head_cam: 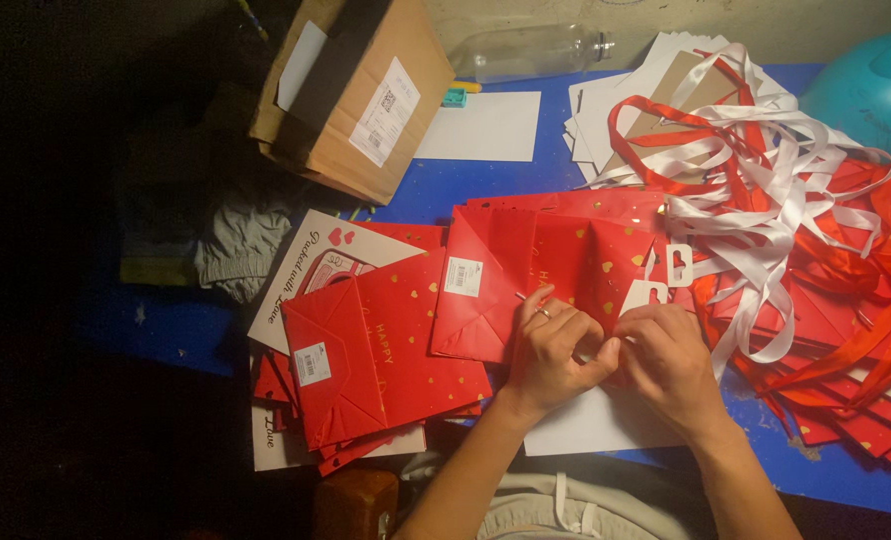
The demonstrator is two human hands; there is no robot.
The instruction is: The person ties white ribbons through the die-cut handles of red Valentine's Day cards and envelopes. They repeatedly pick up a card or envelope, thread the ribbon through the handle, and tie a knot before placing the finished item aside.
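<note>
— Red gift bag (556,262), folded flat: where is it?

— Right under my hands, on the blue desk (466,185). My left hand (551,355) and right hand (671,360) meet fingertip to fingertip, pinching its lower edge together above a white sheet (591,425).

— And around them?

— Left of my left hand lies a stack of red bags (381,355). Beyond my right hand, white and red ribbons (766,170) tangle over more bags. Far past my left hand sit a cardboard box (361,95) and a clear plastic bottle (526,50).
</note>
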